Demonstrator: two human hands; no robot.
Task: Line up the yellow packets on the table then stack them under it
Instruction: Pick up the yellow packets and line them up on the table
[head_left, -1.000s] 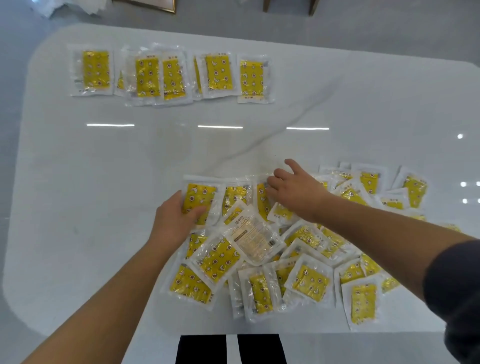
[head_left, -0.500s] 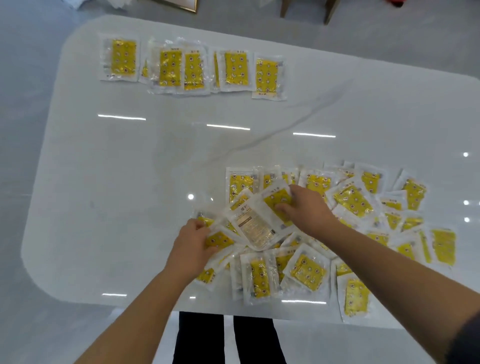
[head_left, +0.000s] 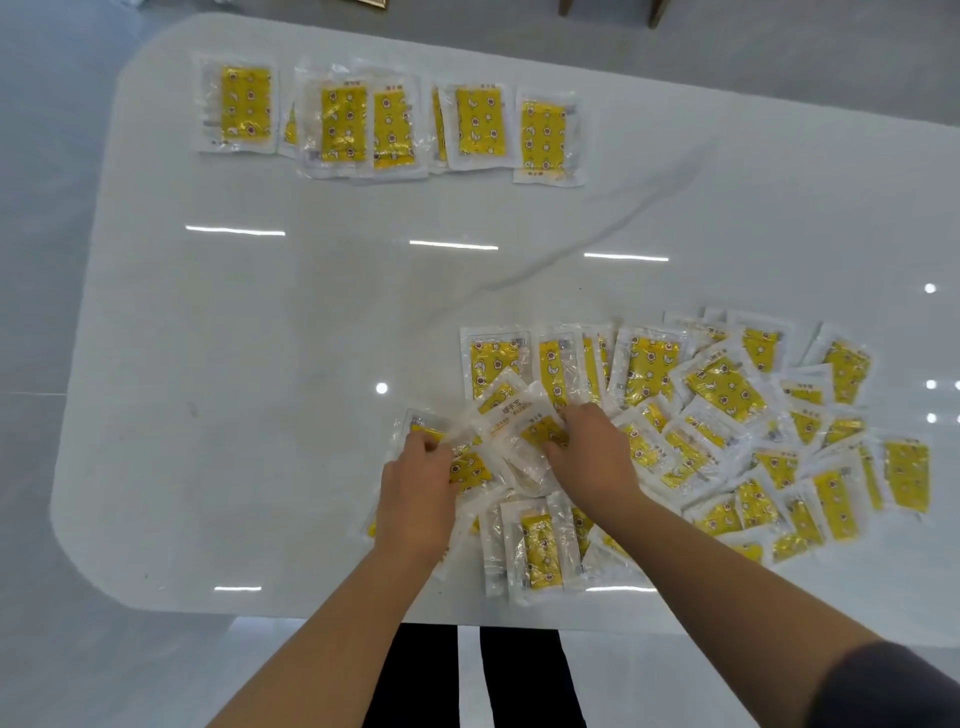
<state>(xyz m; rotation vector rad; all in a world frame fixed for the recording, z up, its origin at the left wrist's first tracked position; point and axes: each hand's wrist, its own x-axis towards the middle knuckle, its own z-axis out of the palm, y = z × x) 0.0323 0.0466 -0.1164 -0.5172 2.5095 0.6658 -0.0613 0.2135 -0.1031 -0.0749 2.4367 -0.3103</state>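
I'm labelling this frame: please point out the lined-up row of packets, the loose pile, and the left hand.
Row of packets (head_left: 478, 127), head view, yellow face.
Loose pile (head_left: 724, 384), head view, top packet.
Left hand (head_left: 415, 493), head view, back of hand.

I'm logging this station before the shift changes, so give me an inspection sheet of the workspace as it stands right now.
Surface: white glossy table with rounded corners, faint grey veining, ceiling lights reflected.
Job's things: a row of yellow packets at the far left, partly overlapping; a loose pile of yellow packets near the front edge, many at angles.
Clutter: nothing seen.
Grippers: left hand pinching packets at the pile's left end; right hand grasping packets beside it; a back-side-up packet lies between them.
Cables: nothing seen.
Surroundings: grey floor; wooden furniture legs beyond the far edge; the person's dark trouser legs below the near edge.
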